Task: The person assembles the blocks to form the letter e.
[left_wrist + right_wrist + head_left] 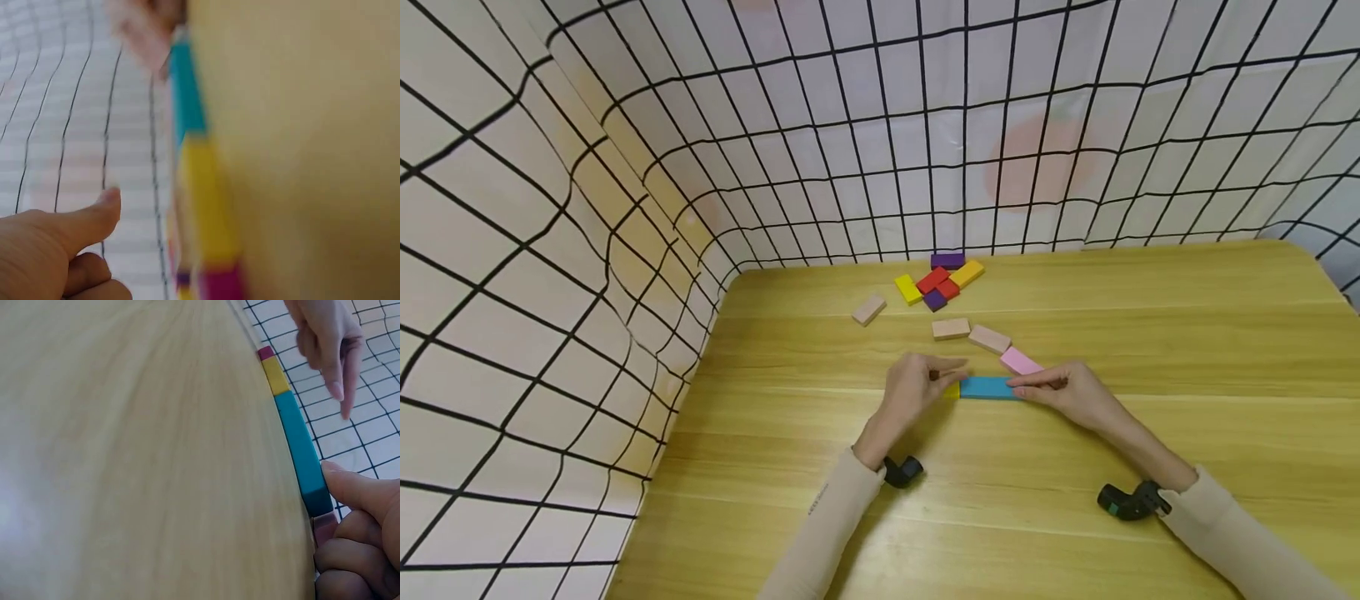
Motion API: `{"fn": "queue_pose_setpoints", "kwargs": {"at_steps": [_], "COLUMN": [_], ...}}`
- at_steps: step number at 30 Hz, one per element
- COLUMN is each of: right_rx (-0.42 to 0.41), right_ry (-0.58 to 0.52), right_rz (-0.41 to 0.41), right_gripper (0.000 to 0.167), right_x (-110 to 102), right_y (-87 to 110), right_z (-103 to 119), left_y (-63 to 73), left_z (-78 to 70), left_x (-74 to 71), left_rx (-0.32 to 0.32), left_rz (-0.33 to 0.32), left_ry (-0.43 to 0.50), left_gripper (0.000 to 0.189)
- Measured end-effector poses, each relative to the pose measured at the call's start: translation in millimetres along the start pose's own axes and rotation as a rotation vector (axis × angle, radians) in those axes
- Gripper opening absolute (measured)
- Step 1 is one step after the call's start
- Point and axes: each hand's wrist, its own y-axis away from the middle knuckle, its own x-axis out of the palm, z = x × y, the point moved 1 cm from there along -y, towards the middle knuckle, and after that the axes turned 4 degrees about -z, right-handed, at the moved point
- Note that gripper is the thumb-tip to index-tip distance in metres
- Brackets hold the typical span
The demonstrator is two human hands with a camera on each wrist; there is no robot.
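On the bench (1000, 483), head view: blue block (988, 388), long axis left-right, between left hand (913, 385) and right hand (1070, 397); right hand nearer, pinching its right end; left hand holds nothing. Left wrist: yellow block (209, 203) butts blue block's left end. Right wrist: thumb (350, 486) on blue block. No containers visible.

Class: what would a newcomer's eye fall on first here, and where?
First, the bold black-gridded backdrop, filling the head view's top and left. Next, the long blue block on the table, the right hand at one end and the left hand near the other. Beyond, a bright cluster of red, purple and yellow blocks lies towards the far edge.
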Motion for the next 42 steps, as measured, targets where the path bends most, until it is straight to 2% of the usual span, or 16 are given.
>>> {"fn": "queue_pose_setpoints", "kwargs": {"at_steps": [3, 5, 7, 9, 13, 17, 22, 27, 30, 35, 42], "right_rx": [-0.001, -0.002, -0.003, -0.001, 0.002, 0.01, 0.033, 0.039, 0.035, 0.026, 0.022], "right_ry": [-0.005, -0.005, -0.004, 0.004, -0.001, -0.025, -0.035, -0.014, -0.009, -0.009, -0.007], "right_rz": [0.001, -0.002, -0.007, -0.011, -0.012, -0.005, 0.001, -0.004, -0.002, -0.001, -0.003], "right_gripper": [0.02, 0.02, 0.019, 0.019, 0.019, 0.02, 0.022, 0.022, 0.022, 0.021, 0.02], "right_x": [1, 1, 1, 1, 1, 2, 2, 0, 0, 0, 0], "right_y": [0.2, 0.3, 0.5, 0.8, 1.0, 1.0, 1.8, 2.3, 2.2, 1.7, 2.0], "right_z": [0, -1, -1, -1, -3, -3, -1, 1, 0, 0, 0], "left_y": [-10.4, -18.6, -26.5, -33.1, -42.4, -47.5, -52.3, -55.0, -52.6, -47.6, -43.6], "left_z": [15.5, 29.7, 45.5, 60.2, 84.1, 101.1, 110.7, 103.6, 97.6, 89.2, 84.8], "left_x": [-24.0, -42.2, -57.7, -69.5, -79.5, -77.6, -75.3, -73.7, -70.9, -63.9, -56.8], "left_rx": [-0.029, -0.081, -0.136, -0.201, -0.294, -0.348, -0.393, -0.357, -0.329, -0.309, -0.342], "left_rz": [-0.16, -0.253, -0.315, -0.337, -0.298, -0.231, -0.137, -0.003, 0.047, 0.08, 0.063], "left_ry": [-0.021, -0.046, -0.066, -0.074, -0.13, -0.182, -0.17, -0.099, -0.068, -0.019, 0.071], "left_gripper": [0.024, 0.026, 0.028, 0.03, 0.034, 0.036, 0.036, 0.036, 0.036, 0.034, 0.031]}}
